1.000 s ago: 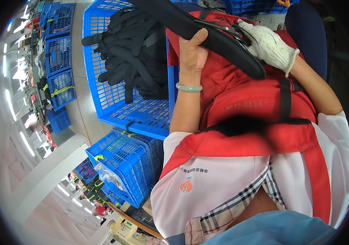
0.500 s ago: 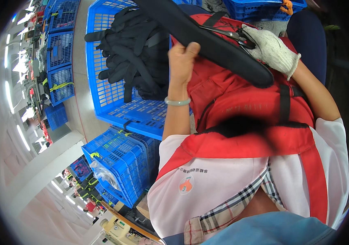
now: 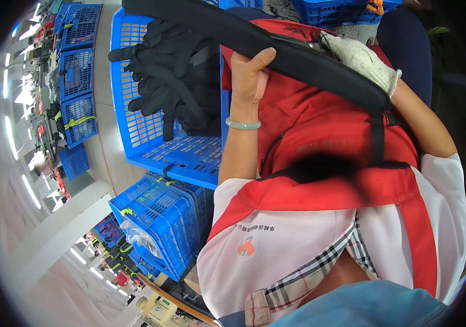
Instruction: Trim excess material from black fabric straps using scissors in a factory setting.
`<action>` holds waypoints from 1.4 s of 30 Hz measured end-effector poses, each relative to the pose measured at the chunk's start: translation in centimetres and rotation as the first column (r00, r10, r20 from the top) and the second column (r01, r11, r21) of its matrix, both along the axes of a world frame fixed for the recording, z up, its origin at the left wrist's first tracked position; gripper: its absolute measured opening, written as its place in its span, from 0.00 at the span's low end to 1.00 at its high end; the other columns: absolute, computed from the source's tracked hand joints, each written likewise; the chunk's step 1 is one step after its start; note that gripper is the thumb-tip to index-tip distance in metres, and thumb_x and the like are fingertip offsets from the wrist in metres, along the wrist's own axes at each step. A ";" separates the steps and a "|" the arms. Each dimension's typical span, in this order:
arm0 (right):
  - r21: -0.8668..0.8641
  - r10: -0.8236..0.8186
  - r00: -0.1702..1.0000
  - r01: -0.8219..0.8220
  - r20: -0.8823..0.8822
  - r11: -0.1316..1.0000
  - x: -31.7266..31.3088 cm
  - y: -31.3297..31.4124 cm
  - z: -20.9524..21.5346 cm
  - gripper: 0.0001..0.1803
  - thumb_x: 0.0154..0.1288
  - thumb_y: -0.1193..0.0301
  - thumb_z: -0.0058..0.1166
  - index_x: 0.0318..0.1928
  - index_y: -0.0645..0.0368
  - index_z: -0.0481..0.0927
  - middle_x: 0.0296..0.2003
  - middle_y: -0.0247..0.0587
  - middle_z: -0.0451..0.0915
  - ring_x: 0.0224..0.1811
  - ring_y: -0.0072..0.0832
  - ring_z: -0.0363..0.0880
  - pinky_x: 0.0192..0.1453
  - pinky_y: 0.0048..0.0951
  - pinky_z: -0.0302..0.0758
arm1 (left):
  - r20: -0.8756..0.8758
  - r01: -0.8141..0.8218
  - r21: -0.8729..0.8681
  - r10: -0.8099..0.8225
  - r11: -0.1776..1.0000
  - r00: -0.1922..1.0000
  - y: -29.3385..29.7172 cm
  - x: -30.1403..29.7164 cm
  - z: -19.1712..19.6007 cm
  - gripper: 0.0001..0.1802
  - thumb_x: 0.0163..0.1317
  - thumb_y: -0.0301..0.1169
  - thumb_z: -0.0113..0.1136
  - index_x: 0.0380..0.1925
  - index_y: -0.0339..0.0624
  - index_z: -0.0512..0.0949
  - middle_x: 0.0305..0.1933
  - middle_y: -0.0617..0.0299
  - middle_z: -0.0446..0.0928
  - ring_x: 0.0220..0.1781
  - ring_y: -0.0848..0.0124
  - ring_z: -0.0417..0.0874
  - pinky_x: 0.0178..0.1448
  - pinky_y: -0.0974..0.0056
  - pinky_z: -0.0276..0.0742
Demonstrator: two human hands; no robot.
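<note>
A long black padded strap (image 3: 320, 73) stretches across my lap, from the top of the view down to the right. My left hand (image 3: 251, 76) is bare, with a pale bangle on its wrist. It is closed around the strap's near edge, with the thumb lying on top. My right hand (image 3: 364, 59), in a white knitted glove, is behind the strap's far edge. It grips scissors (image 3: 292, 40), whose blades lie along that edge; the handles are mostly hidden by the strap. Beneath both hands spreads a red apron (image 3: 320, 120).
To the left stands a blue plastic crate (image 3: 151, 150) with a heap of similar black straps (image 3: 181, 82). Another blue crate (image 3: 331, 13) is at the top right. More stacked blue crates (image 3: 162, 218) stand at lower left, near a sewing machine (image 3: 159, 310).
The strap has shifted to the right and its rounded end sits nearer my right wrist. My left hand has turned slightly. The scissors are now more covered by the strap.
</note>
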State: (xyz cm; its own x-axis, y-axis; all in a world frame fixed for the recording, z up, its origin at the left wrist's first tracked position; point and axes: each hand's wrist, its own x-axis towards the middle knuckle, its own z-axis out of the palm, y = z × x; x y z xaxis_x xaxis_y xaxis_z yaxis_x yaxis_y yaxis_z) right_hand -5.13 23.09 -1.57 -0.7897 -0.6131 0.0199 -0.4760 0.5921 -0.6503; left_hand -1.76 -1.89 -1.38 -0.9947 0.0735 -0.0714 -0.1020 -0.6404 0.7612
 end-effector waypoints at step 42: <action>0.025 0.146 0.989 -0.147 0.013 0.989 0.5 1.0 1.2 0.29 0.58 0.71 0.53 0.62 0.62 0.66 0.42 0.56 0.77 0.45 0.49 0.77 0.48 0.37 0.73 | -0.023 0.003 0.091 -0.001 0.996 1.000 0.7 0.5 -1.8 0.22 0.53 0.12 0.61 0.48 0.42 0.77 0.46 0.60 0.80 0.49 0.65 0.81 0.60 0.60 0.75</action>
State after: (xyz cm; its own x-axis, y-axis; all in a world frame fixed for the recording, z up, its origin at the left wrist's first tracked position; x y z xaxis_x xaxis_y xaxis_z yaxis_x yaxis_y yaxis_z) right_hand -4.68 24.12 -0.34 -0.6914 -0.7225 -0.0061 -0.5517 0.5334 -0.6412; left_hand -1.25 -1.20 -3.23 -0.9959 0.0804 -0.0418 -0.0865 -0.7067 0.7022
